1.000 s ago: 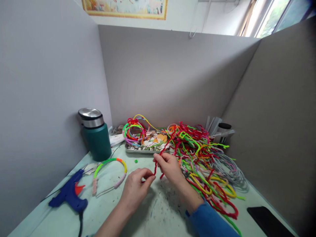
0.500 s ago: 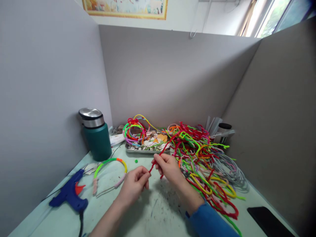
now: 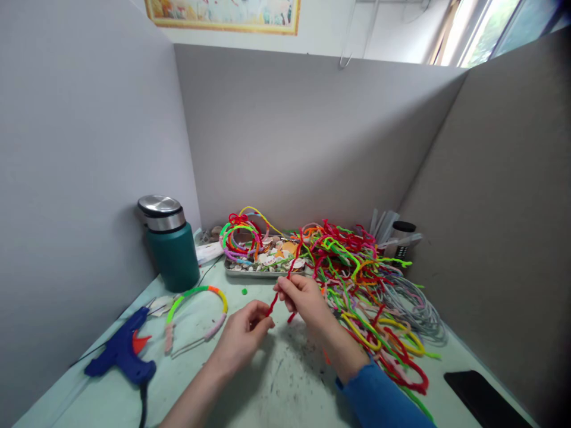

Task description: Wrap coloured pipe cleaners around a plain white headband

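Note:
My left hand (image 3: 243, 336) and my right hand (image 3: 303, 303) both pinch a red pipe cleaner (image 3: 291, 270) above the middle of the pale green table (image 3: 276, 386). The left hand grips its lower end. The right hand holds it a little higher, and the rest of it rises toward the metal tray (image 3: 261, 272). A large heap of coloured pipe cleaners (image 3: 366, 285) lies just right of my right hand.
A green flask (image 3: 169, 244) stands at the back left. A blue glue gun (image 3: 120, 353) lies at the front left beside a headband (image 3: 196, 309) wrapped in coloured pipe cleaner. The tray holds shells and pipe-cleaner rings. A black phone (image 3: 479, 398) lies at the front right. Grey partition walls enclose the table.
The red pipe cleaner's free upper end has swung up to stand more upright over the tray. Both hands have stayed at nearly the same spot, still pinching it.

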A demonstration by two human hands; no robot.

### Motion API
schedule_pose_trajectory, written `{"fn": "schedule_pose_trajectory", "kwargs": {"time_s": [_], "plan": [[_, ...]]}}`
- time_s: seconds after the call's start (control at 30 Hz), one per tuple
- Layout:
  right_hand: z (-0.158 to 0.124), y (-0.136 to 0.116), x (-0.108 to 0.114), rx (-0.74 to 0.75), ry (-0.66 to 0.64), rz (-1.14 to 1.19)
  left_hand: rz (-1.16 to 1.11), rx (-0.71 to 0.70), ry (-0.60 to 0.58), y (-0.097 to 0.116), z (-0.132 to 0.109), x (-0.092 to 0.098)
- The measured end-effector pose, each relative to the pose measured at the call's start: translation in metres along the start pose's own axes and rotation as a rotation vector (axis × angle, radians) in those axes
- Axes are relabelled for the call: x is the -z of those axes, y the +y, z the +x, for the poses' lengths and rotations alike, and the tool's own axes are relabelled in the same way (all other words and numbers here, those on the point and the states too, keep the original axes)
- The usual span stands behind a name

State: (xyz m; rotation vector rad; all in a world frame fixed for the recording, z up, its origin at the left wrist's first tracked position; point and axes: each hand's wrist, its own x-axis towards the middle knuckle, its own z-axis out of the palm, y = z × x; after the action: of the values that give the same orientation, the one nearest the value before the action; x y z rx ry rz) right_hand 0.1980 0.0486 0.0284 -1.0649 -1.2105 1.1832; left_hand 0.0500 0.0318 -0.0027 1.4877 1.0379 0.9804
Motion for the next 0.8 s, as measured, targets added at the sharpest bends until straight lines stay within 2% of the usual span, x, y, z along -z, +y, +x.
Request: {"fn": "schedule_pose_trajectory", "kwargs": {"time_s": [0.13, 0.27, 0.4, 0.47, 0.53, 0.63, 0.8], "plan": [[-0.002, 0.007, -0.006, -0.024, -0.067, -0.048, 0.021, -0.038, 0.013, 0.006, -0.003, 0.002], [0.0, 0.009, -0.004, 0.023, 0.04, -0.027, -0.052, -0.001, 0.035, 0.008, -0.002, 0.004], [0.002, 0.006, 0.0, 0.011, 0.059, 0.041, -0.296, 0.131, -0.1, 0.012, -0.002, 0.004], [0.001, 0.006, -0.001, 0.016, 0.034, 0.039, -0.311, 0.19, -0.137, 0.014, -0.003, 0.003], [0.0, 0.006, -0.003, 0.046, 0.027, 0.001, -0.247, 0.181, -0.11, 0.014, -0.003, 0.002], [-0.002, 0.008, -0.006, 0.078, 0.025, -0.064, -0.129, 0.081, -0.018, 0.013, -0.002, 0.001], [-0.005, 0.01, -0.01, 0.07, -0.006, -0.128, 0.028, -0.01, 0.101, 0.005, 0.0, 0.002]]}}
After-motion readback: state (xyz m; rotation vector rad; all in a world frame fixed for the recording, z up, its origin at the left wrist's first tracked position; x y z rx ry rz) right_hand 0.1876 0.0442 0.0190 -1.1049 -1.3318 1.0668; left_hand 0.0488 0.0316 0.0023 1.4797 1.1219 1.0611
